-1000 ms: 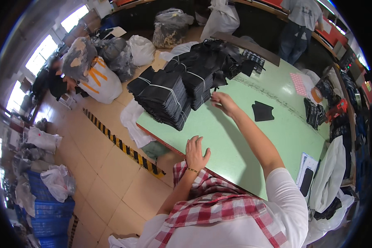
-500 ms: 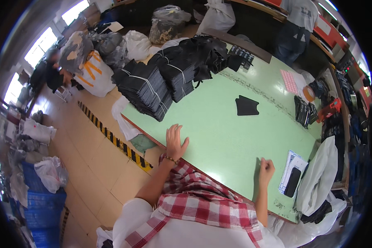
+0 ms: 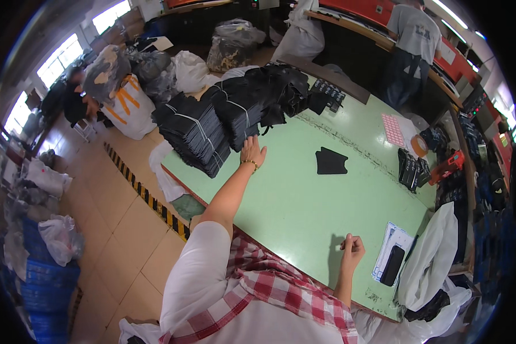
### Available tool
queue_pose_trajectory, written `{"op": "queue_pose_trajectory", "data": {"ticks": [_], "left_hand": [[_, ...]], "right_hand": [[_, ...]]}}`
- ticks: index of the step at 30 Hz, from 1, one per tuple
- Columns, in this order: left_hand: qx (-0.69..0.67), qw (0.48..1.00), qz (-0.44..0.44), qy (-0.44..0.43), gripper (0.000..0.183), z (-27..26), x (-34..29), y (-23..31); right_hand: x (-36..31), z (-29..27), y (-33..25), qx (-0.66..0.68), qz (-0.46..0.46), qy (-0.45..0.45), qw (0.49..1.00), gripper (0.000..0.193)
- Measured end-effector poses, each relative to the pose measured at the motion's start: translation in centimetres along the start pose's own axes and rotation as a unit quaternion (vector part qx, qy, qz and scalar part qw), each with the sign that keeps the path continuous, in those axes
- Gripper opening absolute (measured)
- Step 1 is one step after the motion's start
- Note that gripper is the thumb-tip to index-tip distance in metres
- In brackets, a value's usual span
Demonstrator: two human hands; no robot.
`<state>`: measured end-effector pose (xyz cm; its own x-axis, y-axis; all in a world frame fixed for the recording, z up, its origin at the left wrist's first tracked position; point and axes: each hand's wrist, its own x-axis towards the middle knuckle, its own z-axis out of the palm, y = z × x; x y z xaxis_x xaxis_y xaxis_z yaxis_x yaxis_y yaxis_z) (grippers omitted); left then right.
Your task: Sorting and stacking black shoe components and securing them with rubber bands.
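Observation:
My left hand [image 3: 252, 152] reaches forward over the green table [image 3: 286, 200], its fingers stretched out and holding nothing. Its fingertips are at the lower front of a tied stack of black cut pieces [image 3: 235, 117]; whether they touch it I cannot tell. Just left of the hand stands another tied stack of black pieces [image 3: 192, 135]. My right hand [image 3: 353, 245] is closed above the table near its front edge, and what its curled fingers hold, if anything, is hidden. Ahead of it lie a few flat black cut pieces [image 3: 331, 161], overlapping.
A black phone [image 3: 391, 265] rests on papers at the right, beside a white plastic bag [image 3: 430, 258]. Tape roll [image 3: 419, 145], red tape dispenser [image 3: 447, 167] and black packets [image 3: 410, 171] lie at the right edge. A person [image 3: 413, 46] stands beyond the table.
My left hand has moved forward from the near table edge to the black stacks. My right hand stays closed, slightly shifted. The view has shifted a little.

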<state>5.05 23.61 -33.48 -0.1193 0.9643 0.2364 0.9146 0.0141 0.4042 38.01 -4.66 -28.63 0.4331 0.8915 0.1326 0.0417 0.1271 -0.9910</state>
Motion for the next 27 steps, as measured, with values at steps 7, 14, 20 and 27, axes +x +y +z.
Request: {"op": "queue_pose_trajectory", "data": {"ticks": [7,14,20,27], "left_hand": [[-0.046,0.999,0.024,0.016,0.063,-0.7,-2.3,1.1],[-0.526,0.841,0.024,-0.121,0.058,-0.5,-13.4,5.3],[-0.811,0.444,-0.001,-0.381,0.065,-2.2,-23.2,4.8],[-0.886,0.418,-0.141,-0.145,0.056,-14.6,-17.8,2.7]], "right_hand": [[-3.1,1.1,0.1,-0.012,0.036,-0.03,0.999,0.025],[-2.1,10.5,-5.8,-0.118,-0.205,-0.131,0.963,0.023],[-2.7,17.5,-6.6,-0.089,-0.41,-0.349,0.838,0.045],[-3.5,15.8,-0.1,-0.366,-0.303,-0.301,0.827,0.056]]}}
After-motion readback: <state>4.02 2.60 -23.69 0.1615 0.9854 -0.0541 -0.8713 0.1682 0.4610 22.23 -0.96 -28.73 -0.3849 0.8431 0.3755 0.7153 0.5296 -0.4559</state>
